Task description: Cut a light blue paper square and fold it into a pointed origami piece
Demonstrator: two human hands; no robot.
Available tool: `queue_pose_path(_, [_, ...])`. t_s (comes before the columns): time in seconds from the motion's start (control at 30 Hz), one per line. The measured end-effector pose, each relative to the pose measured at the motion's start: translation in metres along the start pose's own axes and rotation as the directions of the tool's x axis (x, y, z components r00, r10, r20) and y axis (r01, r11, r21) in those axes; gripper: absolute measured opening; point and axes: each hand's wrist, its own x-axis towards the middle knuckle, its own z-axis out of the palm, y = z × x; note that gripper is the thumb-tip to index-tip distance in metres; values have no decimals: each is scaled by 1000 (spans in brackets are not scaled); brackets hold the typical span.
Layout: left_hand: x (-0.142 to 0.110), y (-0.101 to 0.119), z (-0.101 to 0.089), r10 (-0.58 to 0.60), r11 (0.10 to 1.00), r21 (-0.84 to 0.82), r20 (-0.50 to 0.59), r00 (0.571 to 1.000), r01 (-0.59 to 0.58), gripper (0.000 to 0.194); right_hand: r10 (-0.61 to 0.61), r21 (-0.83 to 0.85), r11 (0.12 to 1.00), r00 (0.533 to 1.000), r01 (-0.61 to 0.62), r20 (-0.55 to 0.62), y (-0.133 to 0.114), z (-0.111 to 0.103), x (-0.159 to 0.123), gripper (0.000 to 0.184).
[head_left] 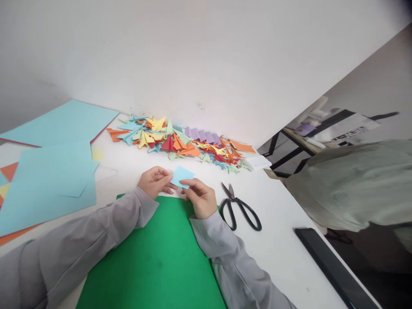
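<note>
A small light-blue piece of paper [182,175] is held up between my two hands, over the far edge of a green sheet [151,253]. My left hand [155,181] pinches its left edge between thumb and fingers. On the right edge, the thumb and fingers of my right hand [201,197] are closed on the same paper. Open-bladed scissors with black handles [236,206] lie on the table just right of my right hand. Behind both hands stretches a pile of small folded paper planes [174,141] in several colours.
Large light-blue sheets [48,184] lie at the left, with orange paper [19,234] under them. A pleated purple paper [202,135] rests by the wall. A black flat device [334,268] lies at the table's right edge. Beyond it is another person in a pale garment [350,189].
</note>
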Motion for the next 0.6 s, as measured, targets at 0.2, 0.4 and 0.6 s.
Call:
queue_pose_path(0.2, [3, -3, -3, -31, 999, 26, 14, 999, 31, 36, -31, 36, 999, 999, 30, 12, 4, -2, -1, 14])
queue_pose_path(0.4, [-2, -4, -2, 58, 995, 87, 3, 998, -58, 34, -36, -20, 999, 999, 36, 15, 7, -3, -1, 12])
queue_pose_path(0.6, [-1, -2, -1, 117, 986, 119, 4, 993, -117, 24, -46, -52, 998, 999, 46, -8, 6, -1, 2, 11])
